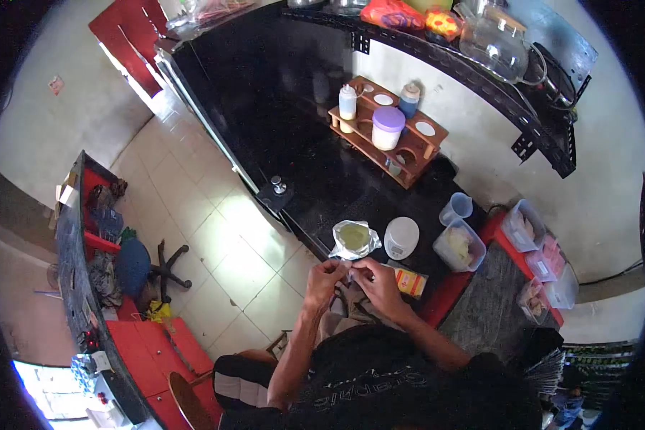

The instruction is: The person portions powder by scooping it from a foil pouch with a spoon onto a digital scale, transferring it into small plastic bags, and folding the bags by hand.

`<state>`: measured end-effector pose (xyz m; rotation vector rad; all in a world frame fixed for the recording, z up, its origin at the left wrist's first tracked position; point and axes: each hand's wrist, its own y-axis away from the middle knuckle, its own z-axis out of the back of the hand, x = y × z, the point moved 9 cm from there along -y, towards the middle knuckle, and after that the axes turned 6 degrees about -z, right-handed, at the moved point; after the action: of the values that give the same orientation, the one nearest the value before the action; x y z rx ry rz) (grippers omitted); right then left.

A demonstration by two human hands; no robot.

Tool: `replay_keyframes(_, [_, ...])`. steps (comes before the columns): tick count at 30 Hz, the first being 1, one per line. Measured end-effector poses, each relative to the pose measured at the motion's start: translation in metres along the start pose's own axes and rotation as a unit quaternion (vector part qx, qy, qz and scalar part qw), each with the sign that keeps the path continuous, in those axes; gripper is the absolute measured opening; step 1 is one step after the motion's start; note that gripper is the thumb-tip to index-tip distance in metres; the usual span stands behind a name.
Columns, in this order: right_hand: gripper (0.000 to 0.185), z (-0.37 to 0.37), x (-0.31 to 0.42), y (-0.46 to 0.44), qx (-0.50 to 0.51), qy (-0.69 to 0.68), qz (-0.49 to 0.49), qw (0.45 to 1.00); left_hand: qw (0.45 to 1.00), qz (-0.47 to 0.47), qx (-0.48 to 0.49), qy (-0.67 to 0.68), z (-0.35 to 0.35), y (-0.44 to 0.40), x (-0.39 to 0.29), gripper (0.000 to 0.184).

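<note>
My left hand (325,277) and my right hand (377,282) meet at the counter's front edge, fingers pinched together. Between the fingertips is something small and pale, too small to name. Just beyond them lies an opened foil pouch (366,249) with greenish powder (352,235) on it. A white digital scale (401,238) sits to the right of the foil. Close to my right hand, a yellow and red packet (411,282) lies flat on the counter.
A wooden rack (365,146) on the black counter holds bottles and a purple-lidded jar (388,129). Plastic tubs (459,246) and a measuring cup (456,208) stand at right. A metal tamper (278,185) is by the left edge. Overhead, a black shelf (437,50) carries a glass teapot (493,49).
</note>
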<state>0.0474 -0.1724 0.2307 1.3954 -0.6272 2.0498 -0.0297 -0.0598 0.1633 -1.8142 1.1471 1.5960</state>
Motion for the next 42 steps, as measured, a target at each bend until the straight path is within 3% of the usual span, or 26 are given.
replay_keyframes(4, [0.017, 0.000, 0.007, 0.002, -0.001, 0.023, 0.006, 1.000, 1.000, -0.015, 0.007, 0.022, -0.001, 0.002, -0.012, 0.021])
replay_keyframes(6, [0.018, 0.000, 0.006, 0.004, -0.001, 0.037, 0.006, 0.999, 0.998, -0.034, 0.016, -0.051, 0.000, 0.002, -0.020, 0.022])
replay_keyframes(15, [0.024, -0.002, -0.007, 0.005, 0.028, -0.016, -0.024, 0.999, 0.991, -0.048, 0.073, -0.105, -0.001, 0.009, -0.035, 0.022])
replay_keyframes(21, [0.023, -0.013, -0.019, 0.003, 0.046, -0.077, -0.057, 0.994, 0.993, -0.070, 0.034, -0.088, 0.002, 0.009, -0.029, 0.016])
replay_keyframes(24, [0.021, -0.004, 0.002, 0.004, 0.021, -0.024, -0.027, 0.999, 0.995, -0.063, 0.036, -0.069, 0.002, 0.010, -0.025, 0.016])
replay_keyframes(26, [0.022, -0.004, 0.020, 0.005, 0.010, 0.113, 0.049, 0.992, 0.994, -0.062, 0.039, -0.082, 0.004, 0.009, -0.016, 0.016])
replay_keyframes(30, [0.023, -0.007, 0.021, 0.007, 0.011, 0.165, 0.073, 0.984, 0.990, -0.056, 0.064, -0.111, 0.003, 0.011, -0.012, 0.018])
replay_keyframes(34, [0.020, -0.004, 0.011, 0.007, 0.008, 0.045, -0.014, 0.999, 0.991, -0.050, 0.060, -0.108, -0.003, 0.023, -0.043, 0.018])
replay_keyframes(36, [0.019, -0.006, 0.006, 0.007, 0.013, -0.002, -0.030, 0.999, 0.993, -0.074, 0.091, -0.025, -0.006, 0.026, -0.048, 0.016])
replay_keyframes(38, [0.016, -0.015, -0.005, 0.005, 0.047, -0.147, -0.071, 0.985, 0.993, -0.077, 0.087, -0.033, -0.003, 0.026, -0.048, 0.015])
replay_keyframes(40, [0.015, -0.008, 0.000, 0.004, 0.017, -0.100, -0.048, 0.994, 0.993, -0.080, 0.083, -0.040, -0.003, 0.026, -0.049, 0.015])
replay_keyframes(42, [0.014, 0.003, 0.013, 0.000, -0.035, -0.019, -0.036, 0.999, 0.982, -0.045, 0.004, -0.181, 0.008, 0.025, -0.049, 0.014])
